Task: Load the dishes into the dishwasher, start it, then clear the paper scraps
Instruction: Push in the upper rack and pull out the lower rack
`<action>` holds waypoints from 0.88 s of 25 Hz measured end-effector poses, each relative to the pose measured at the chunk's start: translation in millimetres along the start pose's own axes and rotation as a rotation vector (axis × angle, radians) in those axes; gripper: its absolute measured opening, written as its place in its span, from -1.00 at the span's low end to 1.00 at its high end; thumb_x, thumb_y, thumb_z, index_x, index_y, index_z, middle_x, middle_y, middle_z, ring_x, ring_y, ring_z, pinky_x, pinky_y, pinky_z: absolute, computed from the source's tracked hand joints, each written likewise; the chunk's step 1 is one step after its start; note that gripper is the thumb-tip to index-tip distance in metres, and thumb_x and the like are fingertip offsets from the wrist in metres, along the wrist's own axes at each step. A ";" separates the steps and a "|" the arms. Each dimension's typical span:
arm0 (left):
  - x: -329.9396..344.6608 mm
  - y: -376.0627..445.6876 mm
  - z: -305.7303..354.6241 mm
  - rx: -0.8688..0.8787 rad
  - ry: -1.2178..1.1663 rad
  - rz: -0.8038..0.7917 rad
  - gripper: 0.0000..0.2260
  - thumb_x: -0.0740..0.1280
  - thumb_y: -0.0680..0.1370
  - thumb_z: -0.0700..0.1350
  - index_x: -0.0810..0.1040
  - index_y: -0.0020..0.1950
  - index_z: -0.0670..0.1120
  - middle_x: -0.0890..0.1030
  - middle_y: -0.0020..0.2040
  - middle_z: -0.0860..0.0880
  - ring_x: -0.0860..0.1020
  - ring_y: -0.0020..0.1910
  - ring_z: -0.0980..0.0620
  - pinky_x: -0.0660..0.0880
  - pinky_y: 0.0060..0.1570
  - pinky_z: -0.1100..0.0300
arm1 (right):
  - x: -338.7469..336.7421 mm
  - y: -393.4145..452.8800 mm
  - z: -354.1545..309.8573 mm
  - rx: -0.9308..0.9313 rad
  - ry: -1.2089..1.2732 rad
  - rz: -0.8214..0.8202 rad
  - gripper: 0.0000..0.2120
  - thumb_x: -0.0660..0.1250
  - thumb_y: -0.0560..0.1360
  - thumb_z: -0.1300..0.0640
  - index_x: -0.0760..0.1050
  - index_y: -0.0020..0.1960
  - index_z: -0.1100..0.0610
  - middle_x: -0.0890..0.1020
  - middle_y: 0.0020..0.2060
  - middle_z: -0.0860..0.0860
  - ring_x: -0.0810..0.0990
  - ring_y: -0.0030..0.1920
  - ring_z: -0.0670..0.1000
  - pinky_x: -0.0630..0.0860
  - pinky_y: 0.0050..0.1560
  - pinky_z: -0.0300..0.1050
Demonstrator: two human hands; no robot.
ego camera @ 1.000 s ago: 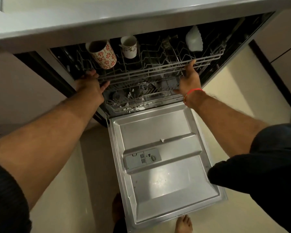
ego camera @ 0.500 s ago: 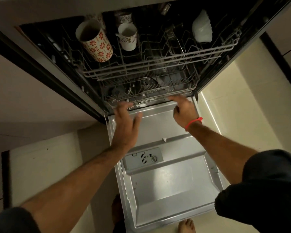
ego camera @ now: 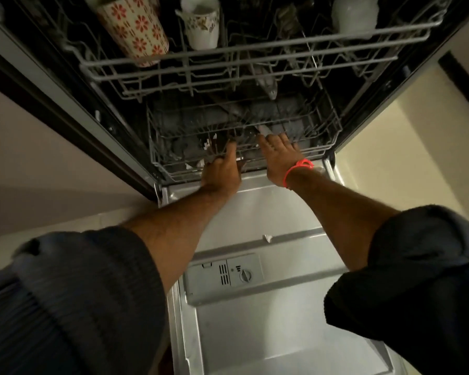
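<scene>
The dishwasher stands open with its door [ego camera: 268, 328] folded flat toward me. The upper rack [ego camera: 255, 63] holds a red-flowered mug [ego camera: 136, 28], a small floral cup [ego camera: 202, 24] and a white bowl [ego camera: 354, 13]. Both hands are at the front rail of the lower rack [ego camera: 317, 150]. My left hand [ego camera: 222, 169] curls its fingers over the rail. My right hand [ego camera: 278, 150], with a red band at the wrist, lies with fingers spread on the rail. Small white paper scraps [ego camera: 207, 144] sit in the lower rack, and another scrap [ego camera: 267, 238] lies on the door.
The detergent dispenser [ego camera: 225, 274] is set in the inner door. Dark cabinet edges [ego camera: 65, 109] frame the opening on the left. Pale floor [ego camera: 385, 158] shows on the right, and a cabinet front [ego camera: 25, 163] on the left.
Both hands dropped from the upper rack's front rail down to the lower rack's front rail. The view moved lower and closer to the dishwasher.
</scene>
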State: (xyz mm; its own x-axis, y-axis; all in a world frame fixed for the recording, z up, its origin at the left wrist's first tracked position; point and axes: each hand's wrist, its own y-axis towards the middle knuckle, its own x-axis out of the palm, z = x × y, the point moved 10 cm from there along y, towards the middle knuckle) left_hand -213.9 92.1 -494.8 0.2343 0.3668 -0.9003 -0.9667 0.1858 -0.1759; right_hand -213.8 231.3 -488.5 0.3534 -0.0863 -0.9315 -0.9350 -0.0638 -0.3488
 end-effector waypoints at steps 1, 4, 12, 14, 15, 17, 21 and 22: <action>3.3 -10.8 -0.4 -0.001 -0.016 -0.027 -0.47 0.29 0.66 -0.08 0.15 0.58 0.03 0.65 0.07 -0.24 0.65 0.01 -0.26 0.50 -0.13 0.01 | 3.9 -11.5 0.2 0.007 0.000 0.005 -0.19 0.20 0.47 0.28 -0.10 0.61 0.02 0.05 0.58 0.09 -0.05 0.57 0.23 -0.01 0.55 0.23; 8.8 -58.7 3.3 -0.020 -0.088 -0.170 -0.56 0.17 0.72 -0.06 0.11 0.57 0.09 0.61 -0.08 -0.12 0.61 -0.21 -0.13 0.50 -0.35 0.09 | 12.6 -55.1 -4.0 0.015 0.026 -0.024 -0.25 0.20 0.49 0.28 0.01 0.60 0.01 0.17 0.53 0.11 0.09 0.53 0.25 0.09 0.54 0.18; 36.4 -223.1 16.8 -0.038 -0.109 -0.351 -0.85 0.11 0.69 -0.04 0.45 0.16 0.14 0.52 -0.15 0.01 0.55 -0.18 -0.06 0.45 -0.23 0.12 | 62.5 -210.4 -7.5 -0.052 0.121 -0.173 -0.49 0.14 0.52 0.35 0.52 0.31 -0.09 0.54 0.17 0.12 0.53 0.22 0.18 0.54 0.18 0.03; 56.3 -276.5 21.2 -0.007 -0.070 -0.397 -0.79 0.12 0.70 -0.06 0.50 0.22 0.15 0.55 -0.06 -0.03 0.59 -0.10 -0.10 0.51 -0.17 0.10 | 86.4 -263.5 -7.5 -0.058 0.157 -0.242 -0.48 0.13 0.50 0.36 0.53 0.27 -0.11 0.56 0.15 0.08 0.55 0.19 0.16 0.56 0.14 0.02; 66.2 -302.3 24.1 0.017 -0.062 -0.417 -0.77 0.13 0.70 -0.10 0.51 0.21 0.15 0.58 0.00 -0.06 0.61 -0.07 -0.11 0.53 -0.15 0.09 | 96.5 -288.8 -6.3 -0.054 0.175 -0.260 -0.48 0.14 0.49 0.36 0.54 0.26 -0.11 0.57 0.14 0.05 0.56 0.18 0.14 0.56 0.12 0.01; 83.9 -351.6 26.4 0.020 -0.094 -0.463 -0.81 0.15 0.67 -0.13 0.49 0.08 0.15 0.60 0.08 -0.03 0.62 -0.02 -0.12 0.48 -0.13 0.12 | 118.2 -337.4 -4.6 -0.070 0.184 -0.295 -0.50 0.15 0.50 0.35 0.55 0.26 -0.09 0.58 0.13 0.03 0.56 0.18 0.11 0.56 0.09 -0.02; 109.9 -423.0 33.3 -0.030 -0.097 -0.557 -0.84 0.24 0.65 -0.07 0.54 0.17 0.12 0.62 0.17 -0.04 0.61 0.10 -0.15 0.49 -0.02 0.09 | 150.3 -404.4 -8.5 -0.111 0.186 -0.353 -0.60 0.17 0.51 0.35 0.59 0.20 0.02 0.62 0.08 0.04 0.56 0.15 0.11 0.55 0.04 -0.03; 108.0 -429.5 32.6 -0.083 -0.119 -0.532 -0.83 0.24 0.65 -0.06 0.55 0.20 0.12 0.62 0.15 -0.07 0.61 0.09 -0.17 0.49 -0.01 0.08 | 151.9 -408.1 -5.9 -0.080 0.210 -0.341 -0.62 0.18 0.49 0.35 0.60 0.16 0.04 0.63 0.05 0.06 0.57 0.12 0.12 0.55 0.02 -0.03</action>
State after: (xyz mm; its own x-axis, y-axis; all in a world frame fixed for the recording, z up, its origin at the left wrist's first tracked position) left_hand 230.0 81.6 -503.5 0.6985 0.3434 -0.6278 -0.7152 0.3032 -0.6298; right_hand 221.6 238.4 -487.0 0.6491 -0.2471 -0.7195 -0.7607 -0.2000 -0.6176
